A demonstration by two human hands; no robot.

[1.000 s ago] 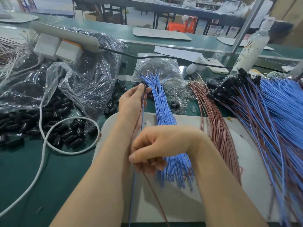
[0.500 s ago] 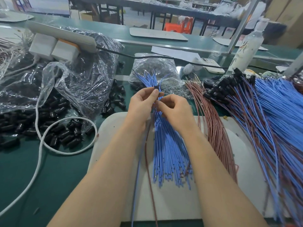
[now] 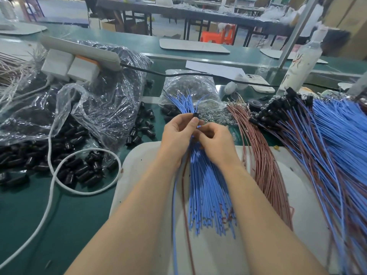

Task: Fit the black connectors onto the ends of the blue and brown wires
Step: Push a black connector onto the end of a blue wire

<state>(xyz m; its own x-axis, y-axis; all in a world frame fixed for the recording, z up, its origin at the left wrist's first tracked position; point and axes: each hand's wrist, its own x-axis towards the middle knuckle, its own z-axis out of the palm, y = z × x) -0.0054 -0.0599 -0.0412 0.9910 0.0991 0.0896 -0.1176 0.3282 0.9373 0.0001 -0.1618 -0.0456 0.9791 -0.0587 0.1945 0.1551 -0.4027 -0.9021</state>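
Two hands meet over the counter. The left hand pinches one black connector at its fingertips. The right hand sits just under it, fingers curled, and seems to hold the ends of a blue wire and a brown wire. I think the fitting is under way. Next, the ends need a straight push in.

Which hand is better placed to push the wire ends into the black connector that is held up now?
Probably the right hand: it seems to pinch the blue and brown wires just below the black connector, which the left hand holds at its fingertips.
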